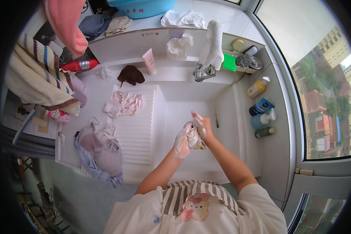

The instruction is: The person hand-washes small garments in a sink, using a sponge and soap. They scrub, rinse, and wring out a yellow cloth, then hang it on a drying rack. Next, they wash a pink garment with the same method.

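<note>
Over the basin of a white laundry sink (pixel 190 105), my left hand (pixel 182 144) and my right hand (pixel 204 127) grip a small pale, wet garment (pixel 194 139) between them. White suds coat both hands, most thickly the left. Part of the garment hangs below my fingers and looks yellowish-beige. The hands partly cover a round drain. Left of the basin, a pale pink garment (pixel 124 103) lies across the top of the ribbed washboard (pixel 134 134). A heap with a mauve bra (pixel 106 158) and light blue cloth (pixel 99 175) rests at the sink's left edge.
A chrome faucet (pixel 203 73), draped with a white cloth (pixel 213 44), rises behind the basin. A pink tube (pixel 149 62) and dark brown cloth (pixel 131 75) sit on the back ledge. Several bottles, including a yellow pump bottle (pixel 257 87), line the right ledge. A striped towel (pixel 41 70) hangs at left.
</note>
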Available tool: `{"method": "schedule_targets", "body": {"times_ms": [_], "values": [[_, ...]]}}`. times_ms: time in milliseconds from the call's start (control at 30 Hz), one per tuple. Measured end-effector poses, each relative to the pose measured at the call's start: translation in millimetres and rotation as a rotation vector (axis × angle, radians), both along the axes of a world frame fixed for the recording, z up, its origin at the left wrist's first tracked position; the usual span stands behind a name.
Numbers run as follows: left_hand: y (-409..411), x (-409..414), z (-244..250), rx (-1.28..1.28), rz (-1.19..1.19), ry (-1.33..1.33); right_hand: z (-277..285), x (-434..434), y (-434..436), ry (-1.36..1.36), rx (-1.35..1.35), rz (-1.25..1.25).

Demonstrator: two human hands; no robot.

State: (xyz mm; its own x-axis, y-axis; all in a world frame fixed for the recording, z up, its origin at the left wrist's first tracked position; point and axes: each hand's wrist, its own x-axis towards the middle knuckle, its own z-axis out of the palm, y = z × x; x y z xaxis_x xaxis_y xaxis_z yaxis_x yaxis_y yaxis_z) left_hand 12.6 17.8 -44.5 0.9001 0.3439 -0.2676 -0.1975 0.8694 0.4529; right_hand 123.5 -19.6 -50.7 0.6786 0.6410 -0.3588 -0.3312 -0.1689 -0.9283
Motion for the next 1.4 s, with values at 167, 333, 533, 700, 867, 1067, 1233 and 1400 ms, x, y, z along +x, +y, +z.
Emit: {"method": "schedule_targets", "body": {"times_ms": [167, 333, 533, 700, 867, 1067, 1233, 1400], "values": [[16.5, -4.4, 6.4, 0.079, -0.176, 0.288, 14.5, 15.0, -3.2, 0.408, 0.114, -0.05], [15.0, -0.3, 26.8, 0.461, -0.324, 0.354, 4.3, 20.3, -9.6, 0.309, 0.085, 0.113], [34.7, -7.2, 30.5, 0.432, -0.051, 0.307, -13.4, 19.5, -36.6, 0.65, 0.283, 0.438], [41.4, -13.9, 20.9, 0.446, 0.078, 0.395, -18.0, 15.4, -51.1, 0.559, 0.161, 0.677], [46.2, -16.5, 3.1, 0.359, 0.405, 0.466, -21.5, 19.0, -54.4, 0.604, 0.128, 0.497], [45.2, -16.4, -5.6, 0.498, 0.396, 0.563, 6.1, 11.6, -47.6, 0.514, 0.118, 0.361], [28.0, -6.6, -24.8, 0.698, 0.33, 0.666, 7.2, -4.7, -38.7, 0.326, 0.312, 0.208], [54.7, -8.1, -33.6, 0.371, 0.424, 0.517, 8.9, -63.5, -16.5, -0.991, 0.316, 0.249]]}}
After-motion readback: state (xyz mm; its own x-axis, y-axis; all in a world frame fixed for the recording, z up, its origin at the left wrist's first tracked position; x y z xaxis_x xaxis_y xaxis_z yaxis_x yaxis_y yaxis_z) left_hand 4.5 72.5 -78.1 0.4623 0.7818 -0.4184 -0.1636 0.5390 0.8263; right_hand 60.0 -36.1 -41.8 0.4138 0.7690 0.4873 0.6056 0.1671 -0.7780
